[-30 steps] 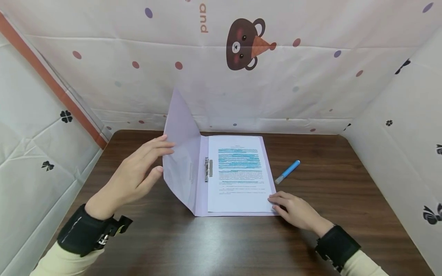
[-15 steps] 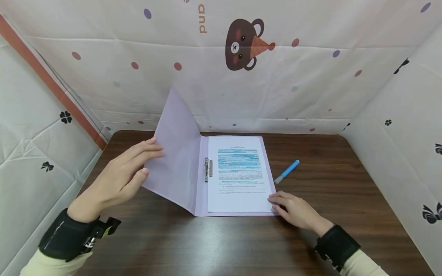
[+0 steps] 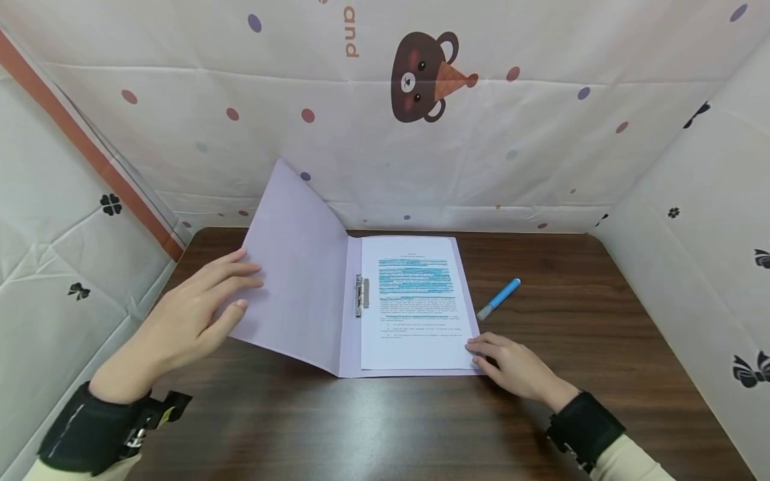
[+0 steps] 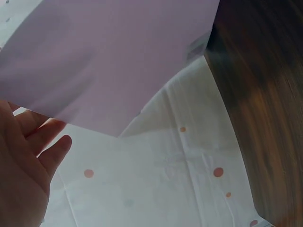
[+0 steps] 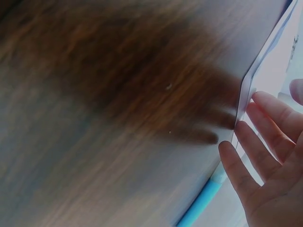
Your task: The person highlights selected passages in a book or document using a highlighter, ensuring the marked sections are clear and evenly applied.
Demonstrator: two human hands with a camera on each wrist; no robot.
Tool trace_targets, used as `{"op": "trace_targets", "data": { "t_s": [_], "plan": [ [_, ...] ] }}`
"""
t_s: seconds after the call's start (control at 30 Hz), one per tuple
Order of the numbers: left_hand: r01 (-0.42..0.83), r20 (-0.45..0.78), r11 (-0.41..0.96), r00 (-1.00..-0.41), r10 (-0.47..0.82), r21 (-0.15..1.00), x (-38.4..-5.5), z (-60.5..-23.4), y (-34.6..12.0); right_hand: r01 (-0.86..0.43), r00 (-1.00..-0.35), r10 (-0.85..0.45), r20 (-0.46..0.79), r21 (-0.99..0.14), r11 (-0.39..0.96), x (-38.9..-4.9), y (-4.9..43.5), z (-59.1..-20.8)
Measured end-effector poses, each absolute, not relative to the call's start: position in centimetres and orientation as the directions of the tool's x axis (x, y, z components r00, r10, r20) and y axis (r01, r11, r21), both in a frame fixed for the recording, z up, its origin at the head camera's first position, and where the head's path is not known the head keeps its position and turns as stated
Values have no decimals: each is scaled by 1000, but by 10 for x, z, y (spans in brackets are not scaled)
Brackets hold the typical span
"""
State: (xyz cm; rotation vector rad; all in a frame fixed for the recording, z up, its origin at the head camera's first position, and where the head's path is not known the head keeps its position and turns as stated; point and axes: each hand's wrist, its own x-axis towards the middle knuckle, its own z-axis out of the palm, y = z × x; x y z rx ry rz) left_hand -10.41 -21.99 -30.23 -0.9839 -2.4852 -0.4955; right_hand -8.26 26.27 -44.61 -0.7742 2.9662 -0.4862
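A pale purple folder [image 3: 295, 267] lies on the table with its front cover raised and leaning left. Inside, a printed sheet [image 3: 415, 347] with blue-highlighted lines lies beside a metal clip [image 3: 359, 296] at the spine. At the cover's outer edge is my left hand [image 3: 180, 317], its extended fingers against the cover; the left wrist view has the fingertips partly behind the cover [image 4: 109, 71]. My right hand [image 3: 517, 367] rests its fingertips on the folder's lower right corner. In the right wrist view those fingers [image 5: 258, 146] are spread and nearly straight.
A capped blue highlighter [image 3: 499, 298] lies on the brown wooden table [image 3: 571, 287], right of the folder. White patterned cloth [image 3: 481, 147] walls in the back and both sides. Each wrist wears a black band [image 3: 586, 431].
My left hand has moved left and slightly down, and the folder's cover has swung further open with it. The right hand has stayed at the corner.
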Motion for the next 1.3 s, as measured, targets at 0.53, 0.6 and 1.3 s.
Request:
{"op": "trace_targets", "data": {
  "t_s": [0.53, 0.6, 1.3],
  "plan": [
    [625, 425, 758, -748, 510, 189, -98, -318, -242, -466, -879, -473, 59, -315, 827, -83, 262, -444],
    [621, 419, 766, -747, 516, 165, -98, -320, -242, -471, -877, -476, 65, -311, 825, -82, 262, -444],
    [626, 422, 779, -710, 564, 12, -103, -363, -228, -476, -875, -479, 69, -305, 825, -82, 259, -444]
  ]
}}
